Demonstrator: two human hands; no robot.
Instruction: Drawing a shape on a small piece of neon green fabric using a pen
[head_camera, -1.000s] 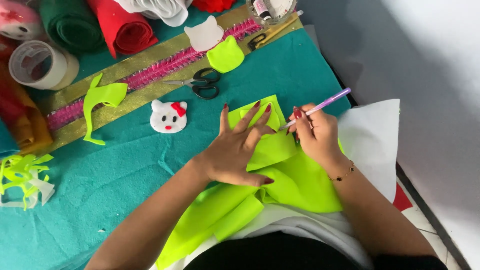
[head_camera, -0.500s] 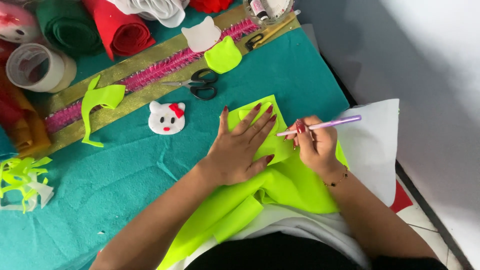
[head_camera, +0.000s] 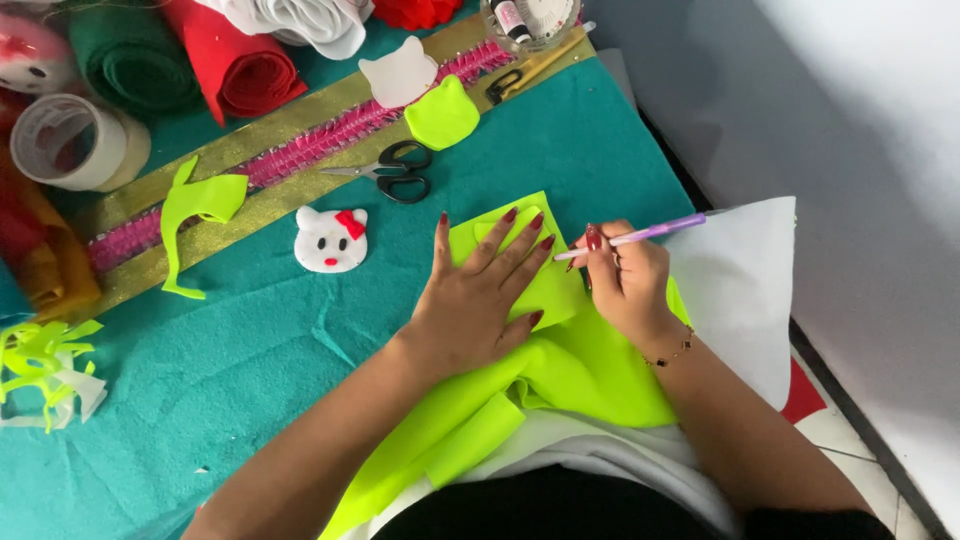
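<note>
My left hand lies flat, fingers spread, on a small cut shape on top of a neon yellow-green felt sheet. My right hand grips a purple pen, whose tip rests on the felt beside my left fingertips. The felt sheet drapes off the teal cloth toward my lap, with a fold near the bottom.
Black scissors and a white cat-face cutout with a red bow lie just beyond the felt. Farther back are a gold-and-pink ribbon strip, felt rolls, a tape roll, yellow-green scraps, and white felt at right.
My right hand has shifted slightly left along the felt edge and the pen has tilted flatter. My left hand stays pressed on the felt.
</note>
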